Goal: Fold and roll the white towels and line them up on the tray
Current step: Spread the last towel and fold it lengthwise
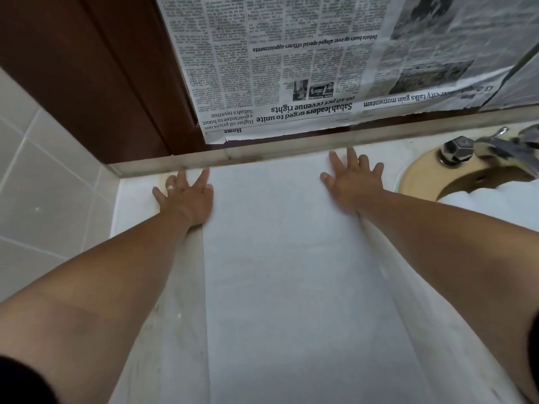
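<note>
The white towel (285, 258) lay flat on the pale counter (137, 199), running from 6 o'clock up to the back ledge at centre. A newspaper (291, 68) hung upside down on the wall at 12 o'clock. A beige sink (423, 173) sat at 2 o'clock, with bunched white cloth (495, 199) in it. Your left hand (186, 196) pressed flat on the towel's 11 o'clock corner, fingers spread, gripping nothing. Your right hand (354, 182) lay the same way on its 1 o'clock corner. A chrome tap (495, 147) stood on the sink's far rim.
</note>
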